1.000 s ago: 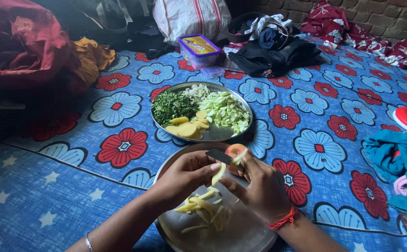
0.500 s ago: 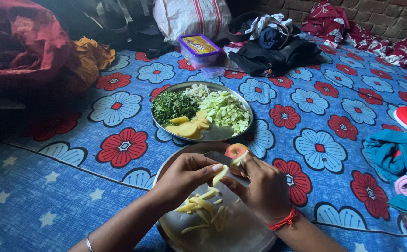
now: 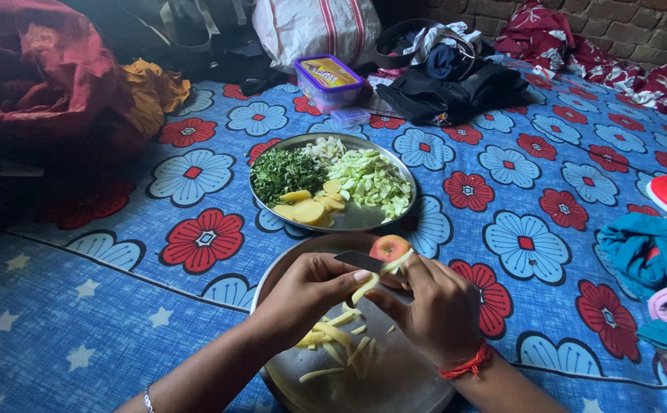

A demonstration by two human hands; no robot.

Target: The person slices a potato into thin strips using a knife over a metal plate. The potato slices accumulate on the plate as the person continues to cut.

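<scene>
Left hand: your left hand point(image 3: 306, 294) is curled nearly closed, thumb and fingertips pinching a pale yellow slice point(image 3: 364, 289) against the knife blade point(image 3: 360, 261).
Right hand: your right hand point(image 3: 436, 310) is closed around the knife, whose handle is hidden in your grip; the dark blade sticks out to the left, towards your left hand. A red thread point(image 3: 467, 362) circles this wrist.
Slice: it sits between your two hands, held over the near steel plate point(image 3: 394, 382).
Cut strips: a loose heap of yellow strips point(image 3: 337, 344) lies on that plate, right under your left hand.
Red-and-yellow fruit: a round fruit point(image 3: 389, 248) shows just beyond your knuckles, at the plate's far edge; you cannot tell whether a finger touches it.
Far plate: a second steel plate point(image 3: 364, 220) lies beyond, on the blue flowered sheet point(image 3: 517, 191), holding chopped greens point(image 3: 284, 172), pale green pieces point(image 3: 371, 180) and yellow slices point(image 3: 306, 208).
</scene>
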